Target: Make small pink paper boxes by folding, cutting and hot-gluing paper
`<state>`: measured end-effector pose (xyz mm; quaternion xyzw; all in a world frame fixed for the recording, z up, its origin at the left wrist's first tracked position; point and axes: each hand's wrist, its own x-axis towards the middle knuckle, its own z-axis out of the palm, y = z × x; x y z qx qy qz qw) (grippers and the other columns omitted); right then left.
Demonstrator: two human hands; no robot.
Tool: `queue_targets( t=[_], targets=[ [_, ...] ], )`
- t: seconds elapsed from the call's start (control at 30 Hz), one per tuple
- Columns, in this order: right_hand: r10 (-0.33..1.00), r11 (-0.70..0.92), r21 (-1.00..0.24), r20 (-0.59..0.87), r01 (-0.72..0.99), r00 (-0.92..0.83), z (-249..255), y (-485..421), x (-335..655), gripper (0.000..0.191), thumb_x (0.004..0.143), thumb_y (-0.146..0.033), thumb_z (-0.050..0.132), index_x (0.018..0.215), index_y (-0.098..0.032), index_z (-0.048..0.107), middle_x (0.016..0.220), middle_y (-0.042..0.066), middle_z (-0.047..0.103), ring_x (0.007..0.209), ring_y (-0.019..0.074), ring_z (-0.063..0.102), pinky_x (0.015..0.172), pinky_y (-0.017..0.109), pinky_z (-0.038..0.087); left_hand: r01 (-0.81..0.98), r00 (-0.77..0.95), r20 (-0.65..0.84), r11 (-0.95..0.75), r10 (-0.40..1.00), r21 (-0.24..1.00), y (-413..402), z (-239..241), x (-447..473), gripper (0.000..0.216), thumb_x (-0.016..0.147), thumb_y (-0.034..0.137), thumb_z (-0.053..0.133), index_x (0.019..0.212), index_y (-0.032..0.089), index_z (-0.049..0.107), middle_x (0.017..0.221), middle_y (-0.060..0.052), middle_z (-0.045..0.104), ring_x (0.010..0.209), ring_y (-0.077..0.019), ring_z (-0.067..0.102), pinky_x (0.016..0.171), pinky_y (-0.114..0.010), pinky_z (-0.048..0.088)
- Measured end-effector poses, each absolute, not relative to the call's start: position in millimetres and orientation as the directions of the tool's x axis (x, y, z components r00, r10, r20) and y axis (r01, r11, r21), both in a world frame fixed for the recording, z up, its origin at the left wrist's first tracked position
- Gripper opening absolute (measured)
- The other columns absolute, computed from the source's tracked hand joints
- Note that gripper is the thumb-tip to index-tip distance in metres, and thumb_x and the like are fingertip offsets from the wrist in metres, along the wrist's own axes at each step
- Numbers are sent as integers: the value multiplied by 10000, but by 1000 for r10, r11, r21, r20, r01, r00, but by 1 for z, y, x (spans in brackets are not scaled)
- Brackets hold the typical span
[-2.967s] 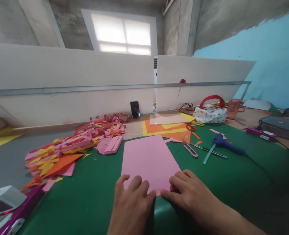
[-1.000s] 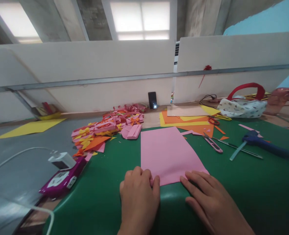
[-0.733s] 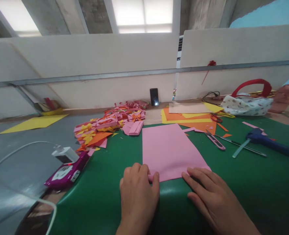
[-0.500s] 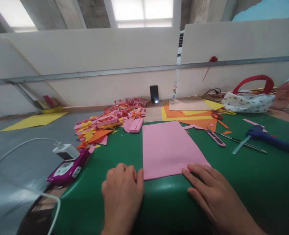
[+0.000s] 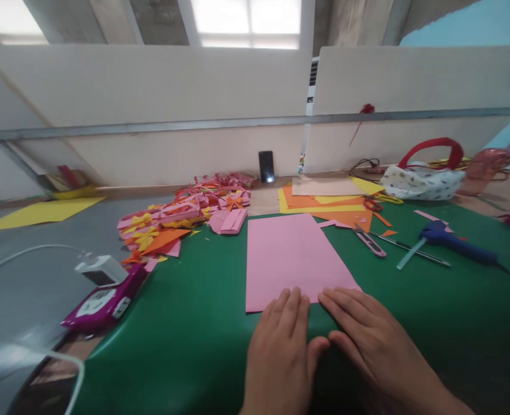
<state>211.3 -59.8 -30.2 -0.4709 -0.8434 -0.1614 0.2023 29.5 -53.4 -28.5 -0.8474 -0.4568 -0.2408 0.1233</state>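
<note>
A pink sheet of paper [image 5: 292, 253] lies flat on the green mat [image 5: 194, 323] in front of me. On its near edge rest the stretched fingers of my left hand [image 5: 283, 346], laid flat just left of the middle. My right hand [image 5: 367, 328] presses with extended fingers on the near right corner of the same sheet. The two thumbs almost meet below the paper's edge. Both hands are open, and neither grips anything.
Pink, orange and yellow paper pieces [image 5: 177, 216] are heaped at the back left. Right of the sheet lie a pink cutter knife [image 5: 370, 241], a pen [image 5: 415, 251] and a blue glue gun [image 5: 458, 239]. A purple power strip [image 5: 103, 302] with a white charger [image 5: 101, 270] sits left.
My left hand has moved right from the near left corner to the middle of the near edge, its curled fingers now stretched out. My right hand stays at the right corner.
</note>
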Motion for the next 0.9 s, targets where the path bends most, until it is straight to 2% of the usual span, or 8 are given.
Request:
queue_targets(
  t=[0.2,0.37,0.47,0.57,0.63,0.67,0.77,0.9],
  targets=[
    [798,423,39,456,905,-393,-23,-69,228,351,901,-299,407,1224,-207,508,1255,50,539,1139,207,496,941,404,434,793,591,487,-575,644,-201,-55,-25,-10,449,841,382,442,1194,115,516,1240,-91,552,1093,-231,552,822,-356,532],
    [822,381,95,420,920,-384,-30,-72,254,368,899,-319,413,1254,-239,467,1260,32,535,1125,195,510,970,436,397,800,596,468,-536,652,-271,-57,-28,-40,490,833,411,451,1215,106,488,1271,-100,528,1127,-218,523,868,-341,505],
    [828,161,106,527,981,-193,-33,-76,288,395,904,-379,362,1152,-145,560,1149,131,603,1071,277,545,927,510,395,783,613,512,-549,602,-292,-55,-30,-49,481,827,435,450,1178,113,516,1211,-97,580,1072,-213,562,830,-319,516],
    [764,15,61,643,998,-51,-23,-82,286,516,897,-430,326,1166,-43,537,1188,234,544,1177,366,430,914,558,369,776,620,510,-565,596,-282,-52,-32,-53,502,812,453,464,1190,125,505,1215,-93,578,1069,-218,560,833,-310,506],
    [725,117,75,675,990,-136,-13,-82,251,513,890,-406,363,1269,-70,445,1315,203,440,1251,330,343,956,520,352,772,625,494,-573,604,-276,-50,-34,-55,524,806,456,473,1217,130,481,1241,-99,556,1089,-227,546,854,-318,492],
    [714,270,110,644,956,-276,-9,-79,228,526,885,-406,378,1295,-79,414,1326,188,435,1257,304,341,956,481,372,769,627,496,-578,601,-273,-50,-36,-56,530,804,456,475,1221,129,475,1242,-105,555,1092,-232,544,861,-323,487],
    [614,631,163,492,759,-617,-7,-67,179,540,867,-472,386,1285,-134,437,1244,124,543,1173,240,466,920,422,426,759,631,523,-598,574,-259,-49,-40,-59,523,803,462,471,1207,131,480,1207,-112,581,1072,-231,558,867,-321,483],
    [809,339,90,481,936,-339,-18,-63,213,401,893,-416,396,1157,-166,566,1187,78,596,1103,230,531,942,452,393,779,609,503,-580,613,-237,-49,-41,-59,529,799,477,474,1221,159,470,1233,-94,563,1084,-222,550,883,-321,474]
  ],
)
